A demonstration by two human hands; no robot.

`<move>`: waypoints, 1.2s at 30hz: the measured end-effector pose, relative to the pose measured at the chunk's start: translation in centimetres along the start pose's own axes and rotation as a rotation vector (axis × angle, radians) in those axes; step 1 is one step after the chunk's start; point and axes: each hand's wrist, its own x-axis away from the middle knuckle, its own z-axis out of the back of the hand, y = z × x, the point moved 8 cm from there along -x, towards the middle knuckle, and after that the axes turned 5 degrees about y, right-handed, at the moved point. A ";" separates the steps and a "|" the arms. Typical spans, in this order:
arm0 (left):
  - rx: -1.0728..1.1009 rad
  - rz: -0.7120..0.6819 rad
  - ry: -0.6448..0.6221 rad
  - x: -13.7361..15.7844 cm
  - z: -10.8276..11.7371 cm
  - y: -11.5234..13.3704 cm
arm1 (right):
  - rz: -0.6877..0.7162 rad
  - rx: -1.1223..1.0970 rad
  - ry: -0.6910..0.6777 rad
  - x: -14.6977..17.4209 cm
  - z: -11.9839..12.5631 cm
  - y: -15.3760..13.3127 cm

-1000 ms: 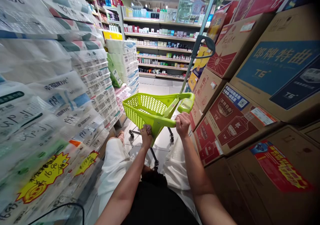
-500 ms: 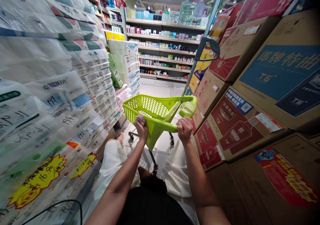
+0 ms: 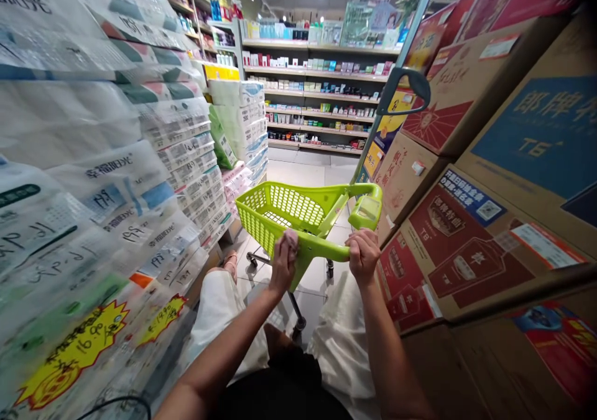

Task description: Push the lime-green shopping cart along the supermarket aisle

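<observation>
A lime-green shopping cart (image 3: 321, 191) with a perforated basket stands in front of me, its black-wheeled frame on the tiled floor. My left hand (image 3: 282, 266) is closed on a crumpled pinkish-grey cloth (image 3: 291, 238), pressed against the near side of the basket rim. Around the end of the cart's near handle arm, the fingers of my right hand (image 3: 362, 257) are wrapped. The basket's visible inside shows its lattice walls and base; part of the near wall is hidden by my left hand.
Stacked packs of tissue paper (image 3: 172, 152) rise close on the left. Cardboard boxes (image 3: 471, 239) are piled on the right, beside a grey pole with a looped handle (image 3: 410, 90). Shelves of small goods (image 3: 317, 74) cross the far end of the tiled aisle (image 3: 321, 172).
My left hand with the cloth has slid along the basket rim toward the handle. The cart and surroundings sit slightly farther right in view. My right hand keeps its grip.
</observation>
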 end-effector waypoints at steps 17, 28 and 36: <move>-0.129 0.072 -0.098 -5.8 1.8 -10.9 | -0.039 -0.041 -0.026 -0.7 -0.4 3.7; -0.145 0.017 -0.139 -7.2 1.8 -14.6 | -0.006 -0.040 -0.009 -0.4 -1.0 3.9; -0.190 0.054 -0.118 -9.9 2.2 -17.5 | -0.011 -0.021 -0.058 -1.2 -2.1 3.6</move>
